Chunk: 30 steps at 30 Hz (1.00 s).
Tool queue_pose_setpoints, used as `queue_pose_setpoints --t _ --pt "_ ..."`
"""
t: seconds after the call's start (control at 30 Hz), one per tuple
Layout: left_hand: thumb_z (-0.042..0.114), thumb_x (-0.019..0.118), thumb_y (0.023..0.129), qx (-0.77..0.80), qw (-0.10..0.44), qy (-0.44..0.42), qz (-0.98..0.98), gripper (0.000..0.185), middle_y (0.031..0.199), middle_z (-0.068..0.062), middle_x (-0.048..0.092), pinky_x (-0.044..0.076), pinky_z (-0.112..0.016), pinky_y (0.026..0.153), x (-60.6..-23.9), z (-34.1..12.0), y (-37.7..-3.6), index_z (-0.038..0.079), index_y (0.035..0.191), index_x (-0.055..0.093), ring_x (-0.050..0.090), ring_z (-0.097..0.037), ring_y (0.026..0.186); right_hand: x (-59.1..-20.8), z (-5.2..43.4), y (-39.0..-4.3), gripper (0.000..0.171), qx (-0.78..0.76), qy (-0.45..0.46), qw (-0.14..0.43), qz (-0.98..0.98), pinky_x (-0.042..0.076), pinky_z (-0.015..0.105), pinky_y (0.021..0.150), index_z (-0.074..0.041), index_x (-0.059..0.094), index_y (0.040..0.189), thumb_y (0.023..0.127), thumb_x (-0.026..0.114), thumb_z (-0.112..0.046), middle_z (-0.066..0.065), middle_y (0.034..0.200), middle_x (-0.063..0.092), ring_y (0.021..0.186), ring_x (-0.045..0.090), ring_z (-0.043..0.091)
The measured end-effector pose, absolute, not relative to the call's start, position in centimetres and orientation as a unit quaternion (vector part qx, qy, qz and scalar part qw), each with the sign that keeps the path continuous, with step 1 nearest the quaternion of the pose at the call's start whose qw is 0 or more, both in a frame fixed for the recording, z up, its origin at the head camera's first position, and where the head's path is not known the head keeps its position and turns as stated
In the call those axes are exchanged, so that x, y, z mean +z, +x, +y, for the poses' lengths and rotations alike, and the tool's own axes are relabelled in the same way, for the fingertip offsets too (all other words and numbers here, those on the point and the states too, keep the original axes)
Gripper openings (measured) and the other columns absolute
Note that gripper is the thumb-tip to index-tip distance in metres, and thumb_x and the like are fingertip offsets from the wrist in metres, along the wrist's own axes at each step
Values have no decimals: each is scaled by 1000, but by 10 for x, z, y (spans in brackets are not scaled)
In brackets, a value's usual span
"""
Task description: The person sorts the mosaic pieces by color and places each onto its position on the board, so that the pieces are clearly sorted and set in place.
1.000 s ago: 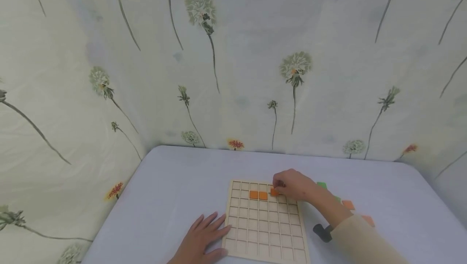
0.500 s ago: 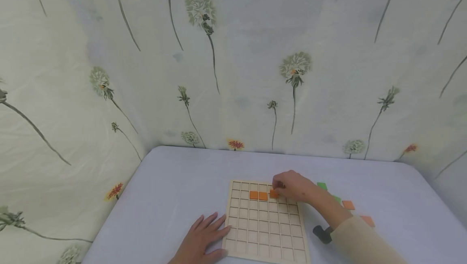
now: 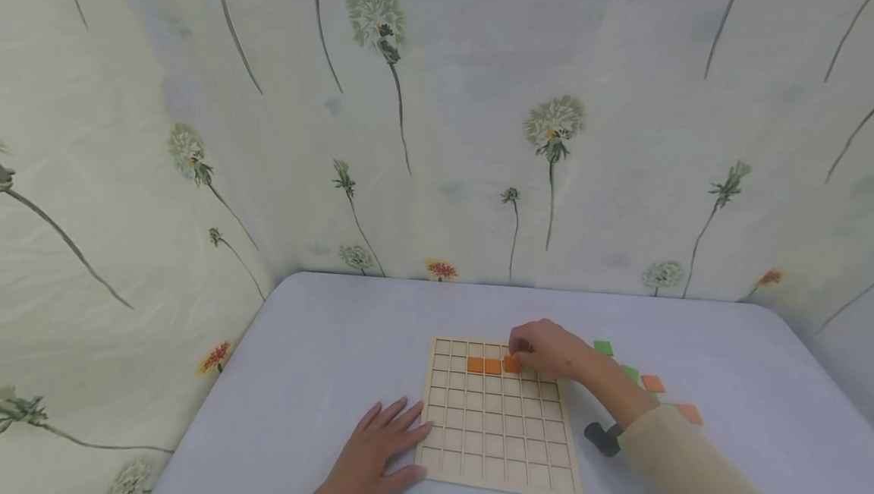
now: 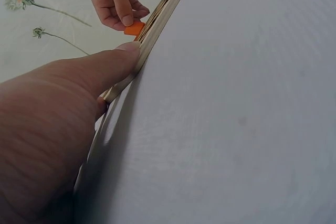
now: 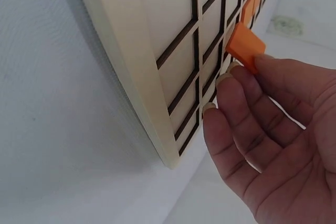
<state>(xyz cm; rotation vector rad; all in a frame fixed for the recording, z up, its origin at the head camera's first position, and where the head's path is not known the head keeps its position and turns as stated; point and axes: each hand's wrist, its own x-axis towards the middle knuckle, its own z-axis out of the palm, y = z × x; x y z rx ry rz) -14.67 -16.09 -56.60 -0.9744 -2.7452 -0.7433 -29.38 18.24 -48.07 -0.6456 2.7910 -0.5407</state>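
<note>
A pale wooden grid board (image 3: 493, 426) lies on the table, two orange square tiles (image 3: 483, 366) side by side in cells of its second row from the far edge. My right hand (image 3: 548, 347) pinches another orange tile (image 5: 245, 47) between thumb and fingers, close over the cell to the right of that pair. In the right wrist view the tile is tilted, one corner down at the grid. My left hand (image 3: 377, 445) rests with fingers spread at the board's left edge. The left wrist view shows its thumb (image 4: 118, 64) along the board's rim.
Right of the board lie loose green tiles (image 3: 604, 347) and orange tiles (image 3: 652, 383), some partly hidden by the right forearm. A dark cylindrical object (image 3: 602, 439) sits by the right sleeve. A flower-patterned cloth (image 3: 451, 137) hangs behind the white table (image 3: 328, 342).
The tile in my right hand has moved slightly left and toward me, nearer to the two orange tiles on the board. My left hand has stayed in place.
</note>
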Motion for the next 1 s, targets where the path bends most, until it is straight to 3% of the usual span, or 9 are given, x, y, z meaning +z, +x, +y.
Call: queue_pose_setpoints --t 0.23,1.0 --pt "57 56 103 -234 79 -330 -911 56 160 -1 49 37 -67 111 -566 -161 -149 25 149 61 43 -29 148 -480 183 -294 11 -193 -226 111 948 55 36 80 -21 71 89 96 74 -12 -10 85 65 82 57 14" --pt "56 57 102 -258 49 -318 -911 57 160 -3 49 33 -70 113 -560 -159 -147 24 149 62 41 -32 149 -480 184 -289 13 -199 -249 115 941 54 37 77 -20 70 88 97 73 -12 -12 83 63 81 56 13"
